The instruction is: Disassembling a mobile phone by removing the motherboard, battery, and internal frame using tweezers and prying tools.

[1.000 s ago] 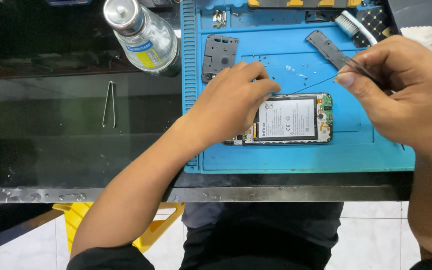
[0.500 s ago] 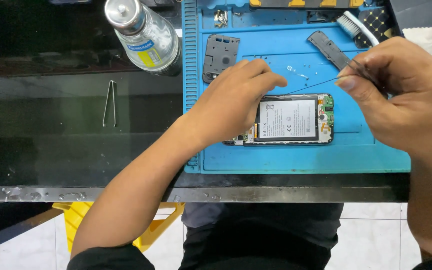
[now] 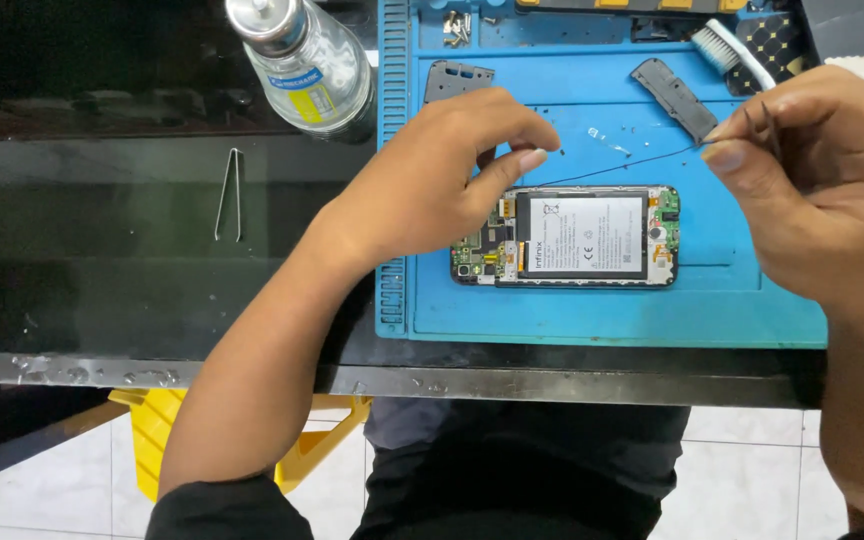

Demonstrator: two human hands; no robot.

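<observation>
Mid-teardown: our left hand (image 3: 422,190) steadies the opened phone (image 3: 567,237) on the blue mat (image 3: 732,300), fingers curled, holding nothing; our right hand (image 3: 822,190) pinches a thin black cable (image 3: 612,172) taut. The next move seems to need a gentle, even pull.

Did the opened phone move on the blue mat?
No. The opened phone stays in the same spot on the blue mat, just below the grey cover.

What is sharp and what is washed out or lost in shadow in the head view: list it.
Head view: the opened phone and blue mat are evenly lit and sharp; the black tabletop reflects dimly, hiding detail at upper left; the bottle cap shows glare; the left hand casts a soft shadow on the mat; the right hand is slightly soft at the frame edge.
</observation>
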